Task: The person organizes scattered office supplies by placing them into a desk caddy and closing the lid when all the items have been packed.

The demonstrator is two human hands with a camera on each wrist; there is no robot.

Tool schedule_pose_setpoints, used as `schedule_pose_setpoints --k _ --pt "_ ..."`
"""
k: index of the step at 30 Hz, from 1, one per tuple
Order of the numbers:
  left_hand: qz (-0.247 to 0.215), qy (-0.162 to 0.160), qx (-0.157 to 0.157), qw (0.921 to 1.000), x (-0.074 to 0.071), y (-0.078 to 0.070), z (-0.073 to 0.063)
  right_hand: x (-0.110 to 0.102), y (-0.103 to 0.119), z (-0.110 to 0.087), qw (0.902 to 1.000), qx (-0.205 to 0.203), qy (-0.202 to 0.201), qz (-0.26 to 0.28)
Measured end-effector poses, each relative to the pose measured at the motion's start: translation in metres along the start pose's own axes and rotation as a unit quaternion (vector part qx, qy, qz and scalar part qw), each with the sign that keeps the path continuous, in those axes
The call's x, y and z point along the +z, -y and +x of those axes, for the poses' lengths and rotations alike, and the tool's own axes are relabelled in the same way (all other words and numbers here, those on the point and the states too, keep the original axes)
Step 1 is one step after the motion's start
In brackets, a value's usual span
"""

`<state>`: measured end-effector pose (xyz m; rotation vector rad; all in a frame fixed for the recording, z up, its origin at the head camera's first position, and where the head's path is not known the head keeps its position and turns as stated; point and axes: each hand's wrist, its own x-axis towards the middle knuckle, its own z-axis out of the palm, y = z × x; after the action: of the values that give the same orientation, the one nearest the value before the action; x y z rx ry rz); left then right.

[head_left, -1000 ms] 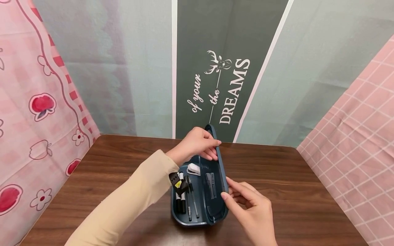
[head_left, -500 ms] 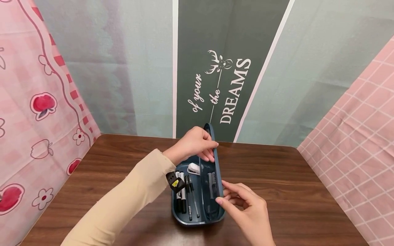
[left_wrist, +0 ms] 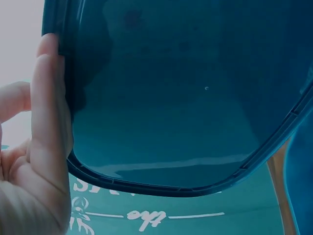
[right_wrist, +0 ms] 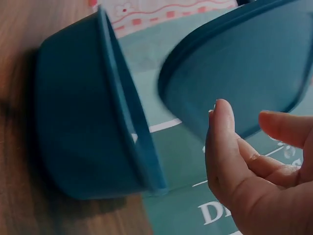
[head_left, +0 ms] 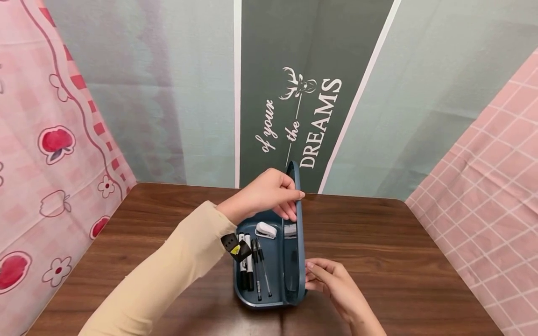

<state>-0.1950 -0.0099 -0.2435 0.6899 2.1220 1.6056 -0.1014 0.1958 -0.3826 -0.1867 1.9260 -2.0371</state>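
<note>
A dark blue lid (head_left: 300, 242) stands nearly upright over the right side of a dark blue pencil box (head_left: 275, 275). My left hand (head_left: 274, 193) pinches the lid's edge near its far end; in the left wrist view, its fingers (left_wrist: 49, 112) lie along the lid's rim. Close to the lid's right side, my right hand (head_left: 336, 284) has its fingers bent loosely. In the right wrist view, its thumb and fingertips are spread apart with nothing gripped. Inside the box are a white stapler (head_left: 265, 230), black-and-white markers (head_left: 250, 268) and slim black pens (head_left: 263, 268).
The box rests on a brown wooden table (head_left: 378, 261). Behind it hangs a green-grey cloth (head_left: 201, 116) with lettering. Pink patterned cloths stand on the left (head_left: 59, 186) and right. A black wrist device (head_left: 235, 248) on the left sleeve overlaps the markers.
The lid first leans a little left, then comes back right and stands more upright. My right hand lets go of the lid's edge and moves lower beside its outer side. My left hand keeps its hold.
</note>
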Motion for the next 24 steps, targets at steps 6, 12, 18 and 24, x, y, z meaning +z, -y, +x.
schedule_pose_setpoints --k 6,12,18,24 --pt "-0.012 0.033 0.035 0.9988 -0.003 -0.013 -0.01 -0.006 -0.015 0.008 0.999 0.01 0.037 0.021" --pt "-0.067 0.033 0.063 0.9952 -0.012 -0.019 -0.02 -0.007 -0.021 0.011 0.9869 -0.017 0.094 0.13" --pt "-0.118 0.015 0.05 0.9916 -0.025 -0.011 -0.026 -0.006 -0.019 0.013 0.9729 -0.038 0.127 0.189" --pt "-0.143 0.014 0.048 0.9885 -0.03 -0.002 -0.028 0.003 -0.019 0.018 0.973 -0.039 0.158 0.164"
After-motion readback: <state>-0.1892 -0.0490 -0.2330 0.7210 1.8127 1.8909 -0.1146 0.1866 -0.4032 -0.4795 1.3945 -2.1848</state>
